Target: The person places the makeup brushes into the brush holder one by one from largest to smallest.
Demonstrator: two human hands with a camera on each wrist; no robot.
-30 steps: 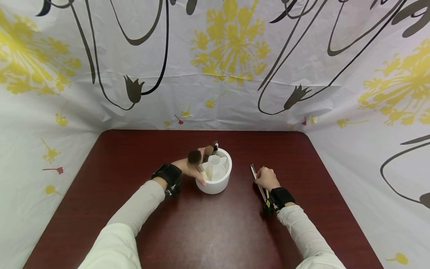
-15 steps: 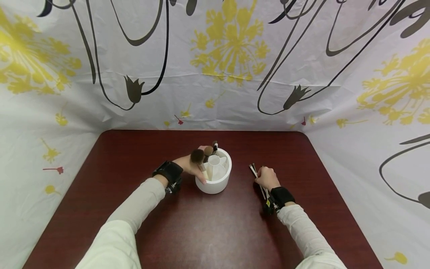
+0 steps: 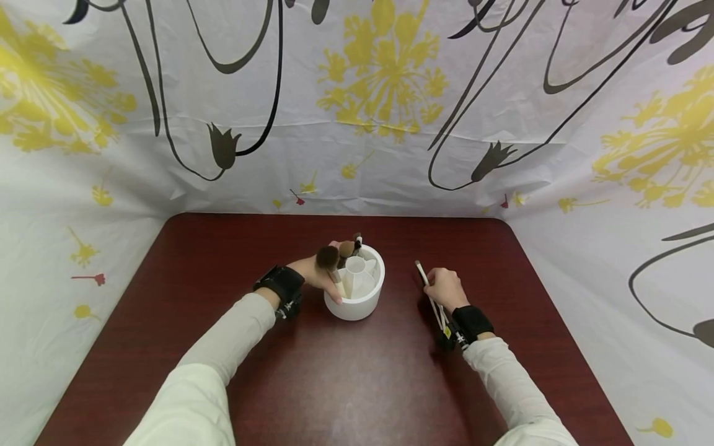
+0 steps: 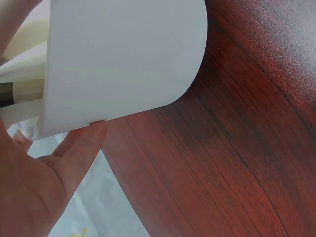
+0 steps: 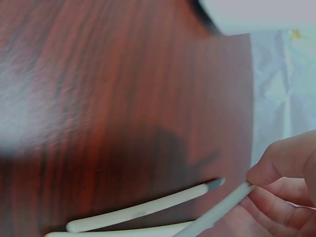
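My left hand (image 3: 313, 274) grips the near-left side of a round white organizer (image 3: 364, 308), thumb at its rim. The organizer has divided compartments inside. Several makeup brushes stand in its left and back part, among them a big dark fluffy one (image 3: 327, 257) and a brown-tipped one (image 3: 346, 249). To the right of it, my right hand (image 3: 447, 288) pinches a thin white-handled makeup brush (image 5: 217, 211) between thumb and fingers, near the metal collar. Beneath that hand a second thin brush (image 5: 143, 211) with a dark tip lies on the table, beside another pale handle (image 5: 123, 231).
The dark red wooden table (image 3: 346, 384) has rounded far corners. A white patterned sheet (image 3: 357, 179) hangs behind it and along both sides. A black camera band (image 3: 473, 322) sits on the right wrist, another band (image 3: 279, 286) on the left.
My right hand has risen slightly, and the pinched brush has come apart from those on the table, its end now farther forward. The left hand and organizer stay nearly still.
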